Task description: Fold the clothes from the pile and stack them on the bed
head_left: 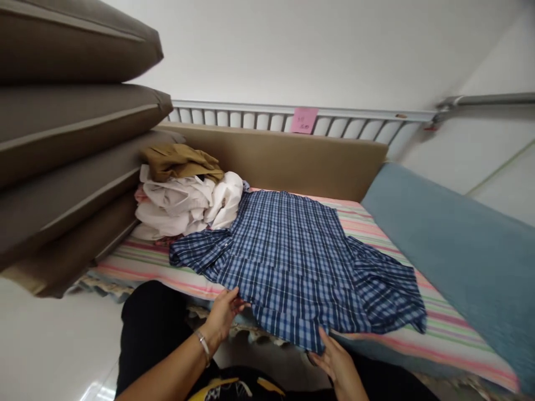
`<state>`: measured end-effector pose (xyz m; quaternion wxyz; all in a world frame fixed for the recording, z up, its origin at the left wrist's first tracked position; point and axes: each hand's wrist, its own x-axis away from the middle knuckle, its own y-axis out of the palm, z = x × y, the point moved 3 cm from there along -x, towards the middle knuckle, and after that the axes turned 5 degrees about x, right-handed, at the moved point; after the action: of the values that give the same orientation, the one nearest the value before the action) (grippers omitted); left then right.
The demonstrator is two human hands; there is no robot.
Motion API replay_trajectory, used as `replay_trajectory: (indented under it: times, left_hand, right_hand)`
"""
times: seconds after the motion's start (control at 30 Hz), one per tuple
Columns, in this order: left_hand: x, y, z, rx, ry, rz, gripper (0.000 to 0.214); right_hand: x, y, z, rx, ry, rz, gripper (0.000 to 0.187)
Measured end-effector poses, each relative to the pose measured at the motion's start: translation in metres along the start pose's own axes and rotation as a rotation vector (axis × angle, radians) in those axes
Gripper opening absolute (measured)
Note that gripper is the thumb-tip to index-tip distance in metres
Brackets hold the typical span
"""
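A blue plaid short-sleeved shirt (292, 262) lies spread flat on a striped sheet (142, 262) covering the bed. My left hand (223, 314), with a bracelet on its wrist, pinches the shirt's near edge at the left. At the shirt's bottom hem my right hand (336, 359) grips the cloth, thumb on top. The hem hangs slightly over the bed's front edge.
A pile of white and brown clothes (184, 195) sits at the bed's back left. Stacked brown cushions (62, 145) lean on the left. A blue cushion (460, 250) lies along the right side. A tan panel (292, 159) and a white rail (251, 114) with a pink note (304, 120) stand behind.
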<state>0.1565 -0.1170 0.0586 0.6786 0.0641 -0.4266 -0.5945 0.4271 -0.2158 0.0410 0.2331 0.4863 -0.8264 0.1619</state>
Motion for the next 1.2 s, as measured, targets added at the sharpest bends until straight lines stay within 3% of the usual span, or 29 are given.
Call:
replay_trajectory:
  times: [0.1,0.2,0.33,0.4,0.5,0.6,0.67,0.73,0.87,1.0,1.1,1.2]
  left_hand:
    - [-0.001,-0.004,0.008,0.053,-0.009,-0.023,0.010]
    - [0.000,-0.007,0.013,0.082,-0.012,-0.082,0.007]
    - [0.003,-0.008,0.013,0.047,0.033,-0.199,0.016]
    - [0.004,-0.006,0.010,0.024,0.032,-0.213,0.016]
    - [0.002,-0.003,0.006,-0.005,0.003,-0.162,0.014]
    - [-0.003,-0.002,0.001,-0.025,-0.019,-0.082,0.016]
    - [-0.005,-0.003,0.000,-0.039,-0.030,-0.039,0.023]
    - [-0.007,-0.005,-0.001,-0.050,-0.037,-0.014,0.025]
    - [-0.005,-0.010,-0.001,-0.057,-0.045,0.000,0.023]
    - [-0.004,-0.015,0.000,-0.070,-0.059,0.012,0.027]
    - [-0.004,-0.017,-0.001,-0.082,-0.069,0.035,0.029]
    - [-0.007,-0.020,-0.003,-0.075,-0.066,0.053,0.033]
  right_hand:
    - [-0.011,-0.008,0.006,0.067,0.039,-0.011,0.053]
    - [-0.020,-0.023,0.001,0.456,0.004,-0.013,0.043]
    - [-0.009,-0.020,-0.042,0.891,-0.377,-0.002,0.033]
    - [0.005,0.003,-0.068,0.959,-0.565,0.015,0.033]
    - [0.018,0.062,-0.093,1.046,-0.818,-0.061,0.040]
    - [0.013,0.123,-0.094,1.195,-0.992,-0.210,0.044]
    - [0.002,0.151,-0.089,1.308,-1.060,-0.277,0.044]
    - [-0.015,0.167,-0.085,1.407,-1.092,-0.280,0.043]
    - [-0.057,0.175,-0.091,1.507,-1.097,-0.134,0.047]
    - [-0.093,0.181,-0.107,1.546,-0.985,-0.024,0.050]
    - [-0.103,0.190,-0.119,1.561,-0.894,0.004,0.051]
    - [-0.090,0.199,-0.122,1.552,-0.887,0.037,0.051]
